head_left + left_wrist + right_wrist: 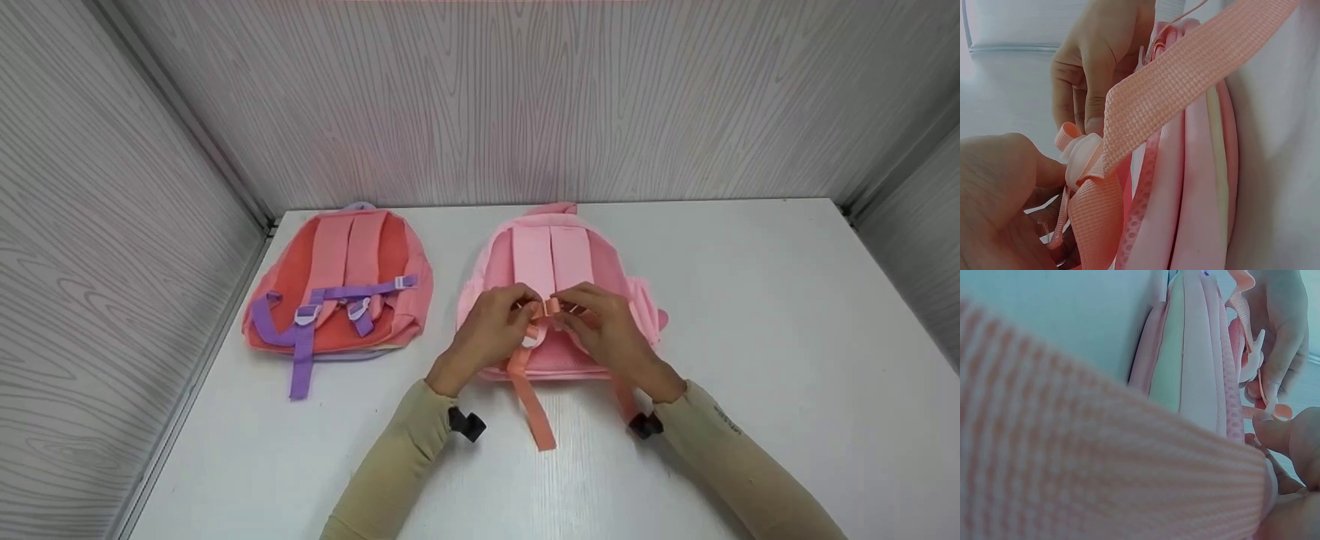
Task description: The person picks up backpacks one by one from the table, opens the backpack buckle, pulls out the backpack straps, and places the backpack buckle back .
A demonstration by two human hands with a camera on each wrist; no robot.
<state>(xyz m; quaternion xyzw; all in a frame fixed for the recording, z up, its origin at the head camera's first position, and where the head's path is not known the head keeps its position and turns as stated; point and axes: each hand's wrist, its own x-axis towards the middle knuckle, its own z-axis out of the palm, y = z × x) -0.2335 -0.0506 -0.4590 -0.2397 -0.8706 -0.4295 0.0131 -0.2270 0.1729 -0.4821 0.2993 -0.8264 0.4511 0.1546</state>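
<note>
A light pink backpack [574,247] lies with its shoulder straps facing up. Above its lower middle, my left hand [495,319] and right hand [604,326] meet and pinch the two sides of a narrow orange strap [553,306]. A small pale clip [1271,406] sits on this strap between the fingertips in the right wrist view; whether it is fastened cannot be seen. Close by my left hand, a white strap adjuster [1084,157] carries a wide orange webbing strap [532,405] that hangs over the bag's lower edge. Another orange strap [624,397] hangs beneath my right wrist.
To the left lies a coral-pink backpack [300,251], its purple straps [301,367] and white buckles facing up. Both bags rest on a white table [765,322] that is enclosed by wood-grain panels [480,105] at the back and sides.
</note>
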